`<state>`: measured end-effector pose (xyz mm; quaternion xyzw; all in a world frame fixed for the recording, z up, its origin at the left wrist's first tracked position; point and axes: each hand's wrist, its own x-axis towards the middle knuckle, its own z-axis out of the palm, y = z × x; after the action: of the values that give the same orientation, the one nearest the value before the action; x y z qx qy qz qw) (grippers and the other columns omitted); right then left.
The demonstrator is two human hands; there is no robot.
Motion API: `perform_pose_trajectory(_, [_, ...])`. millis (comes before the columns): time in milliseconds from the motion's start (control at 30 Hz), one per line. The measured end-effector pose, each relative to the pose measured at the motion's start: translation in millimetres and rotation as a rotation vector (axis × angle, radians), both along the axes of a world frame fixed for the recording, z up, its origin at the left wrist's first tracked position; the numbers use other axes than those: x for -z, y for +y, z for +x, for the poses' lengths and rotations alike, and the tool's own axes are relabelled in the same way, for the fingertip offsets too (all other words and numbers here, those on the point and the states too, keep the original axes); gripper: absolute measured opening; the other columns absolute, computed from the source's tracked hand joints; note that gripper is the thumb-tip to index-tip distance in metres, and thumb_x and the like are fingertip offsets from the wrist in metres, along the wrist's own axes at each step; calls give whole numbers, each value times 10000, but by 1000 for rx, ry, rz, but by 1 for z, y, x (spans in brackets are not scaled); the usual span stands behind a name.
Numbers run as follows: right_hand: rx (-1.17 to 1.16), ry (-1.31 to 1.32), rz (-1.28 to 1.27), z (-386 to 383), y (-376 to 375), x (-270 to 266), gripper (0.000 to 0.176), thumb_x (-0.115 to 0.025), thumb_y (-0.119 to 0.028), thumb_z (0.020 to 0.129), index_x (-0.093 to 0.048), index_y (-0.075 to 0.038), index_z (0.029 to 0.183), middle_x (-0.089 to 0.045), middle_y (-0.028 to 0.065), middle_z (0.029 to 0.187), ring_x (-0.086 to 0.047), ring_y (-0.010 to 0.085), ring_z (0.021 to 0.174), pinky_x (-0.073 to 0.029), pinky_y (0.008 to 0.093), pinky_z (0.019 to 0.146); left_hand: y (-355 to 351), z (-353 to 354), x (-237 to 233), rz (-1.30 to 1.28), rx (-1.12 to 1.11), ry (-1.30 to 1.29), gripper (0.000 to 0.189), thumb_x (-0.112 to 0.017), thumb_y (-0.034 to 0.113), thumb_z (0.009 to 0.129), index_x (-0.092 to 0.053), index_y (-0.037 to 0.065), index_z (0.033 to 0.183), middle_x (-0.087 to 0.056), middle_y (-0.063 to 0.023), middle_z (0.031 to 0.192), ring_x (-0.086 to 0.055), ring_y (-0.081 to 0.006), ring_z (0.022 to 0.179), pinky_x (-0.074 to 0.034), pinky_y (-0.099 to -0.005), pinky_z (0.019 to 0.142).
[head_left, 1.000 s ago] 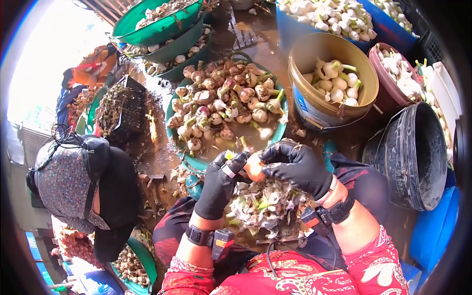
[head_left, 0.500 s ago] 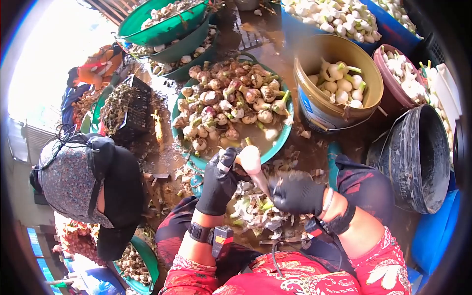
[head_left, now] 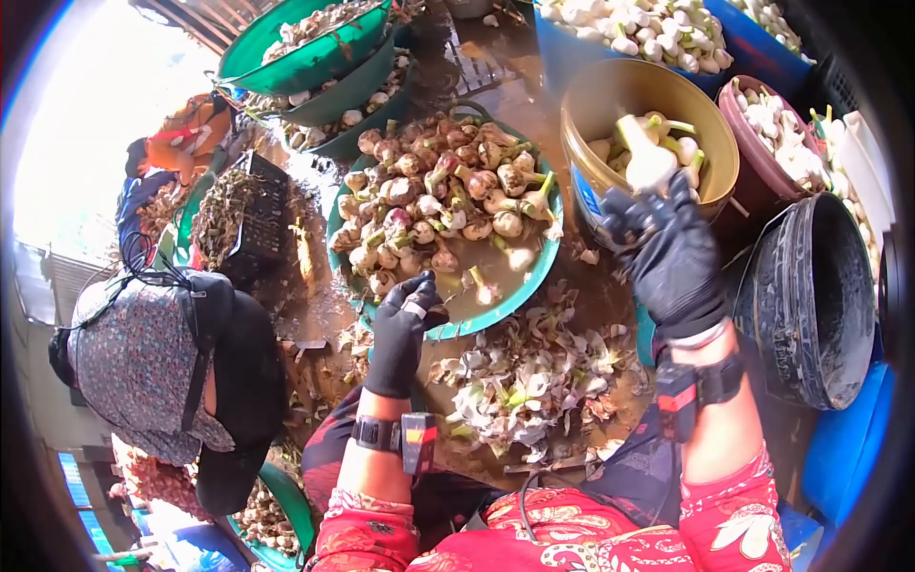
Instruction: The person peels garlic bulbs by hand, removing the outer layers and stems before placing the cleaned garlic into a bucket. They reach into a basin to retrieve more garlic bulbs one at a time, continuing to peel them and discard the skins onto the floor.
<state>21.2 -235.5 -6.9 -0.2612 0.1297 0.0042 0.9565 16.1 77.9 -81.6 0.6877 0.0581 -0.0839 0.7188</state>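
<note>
My right hand, in a black glove, reaches out over the yellow bucket and holds a peeled white garlic bulb at its fingertips. Several other peeled bulbs lie in that bucket. My left hand, also gloved, rests at the near rim of the green basin, with its fingers loosely curled and nothing in them. The basin is full of unpeeled, purplish garlic bulbs, and the closest ones lie just beyond my left fingertips.
A pile of garlic skins and stalks lies on the wet ground between my knees. At right stand a black bucket, a brown-pink bucket and a blue crate of peeled garlic. Stacked green basins are behind. A person in a patterned head cover sits at left.
My right hand has taken the peeled bulb from my left hand and carried it up and right over the yellow bucket. My left hand has dropped to the basin's rim.
</note>
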Motion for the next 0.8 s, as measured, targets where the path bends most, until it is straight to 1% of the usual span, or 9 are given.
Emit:
perform_pose_trajectory(100, [-25,-62,-193,1,-10,12,504,-483,-326,947,-391,14,1307,-599,197,1101,-626,279,932,-522,413,810,-8,14,39,36,34,196,430,-606,162,871,-507,-58,1227,-610,-60,968,-608,-156,833,-514,-285,738])
perform_pose_trajectory(167, [-116,15,-288,-9,3,13,301,-549,-245,927,-542,-3,1108,-625,109,949,-643,201,793,-549,341,724,-14,29,90,54,69,277,464,-626,154,859,-496,-61,1249,-613,-88,1009,-596,-151,886,-493,-283,798])
perform_pose_trajectory(233, [-193,55,-497,-12,15,3,275,-559,-179,910,-534,-4,1120,-625,82,942,-636,160,782,-547,297,694,-23,46,145,411,81,165,432,-624,132,853,-513,-65,1221,-613,-89,1047,-589,-147,892,-478,-280,789])
perform_pose_trajectory(467, [-330,124,-556,-4,17,18,335,-614,-123,879,-507,15,1165,-614,51,958,-593,75,777,-514,218,672,-32,78,189,79,136,421,244,-665,130,828,-621,11,1037,-645,-32,871,-578,-119,737,-471,-257,684])
perform_pose_trajectory(667, [-474,62,-736,-7,38,47,511,-717,-125,795,-485,-19,1238,-532,6,924,-534,50,711,-468,198,617,-43,54,75,-102,180,403,243,-671,178,850,-616,31,1036,-656,-38,908,-632,-134,771,-512,-260,657])
perform_pose_trajectory(700, [-561,37,-819,-11,45,48,727,-757,-159,756,-376,-61,1368,-541,68,1024,-567,127,850,-497,250,710,-48,47,50,-154,182,397,244,-678,137,837,-610,31,1046,-653,-52,920,-637,-154,773,-515,-266,658])
perform_pose_trajectory(733, [-565,-41,-1003,-17,53,43,811,-762,-166,750,-301,-72,1410,-536,110,1083,-554,175,945,-487,286,783,-47,33,38,382,380,-306,312,-672,30,800,-594,60,1101,-632,-90,941,-634,-211,776,-521,-296,667])
perform_pose_trajectory(767, [-562,-120,-1185,-23,62,39,897,-767,-174,743,-225,-84,1452,-530,152,1141,-541,222,1040,-477,322,857,-46,21,24,270,392,-283,412,-658,-39,764,-582,97,1145,-614,-120,948,-616,-252,764,-518,-314,666])
perform_pose_trajectory(800, [-538,-214,-1016,-27,70,44,989,-774,-186,739,-121,-87,1475,-490,212,1245,-475,272,1180,-409,353,973,-48,13,6,313,392,-354,417,-662,-33,764,-580,108,1149,-610,-119,935,-607,-251,747,-515,-313,664])
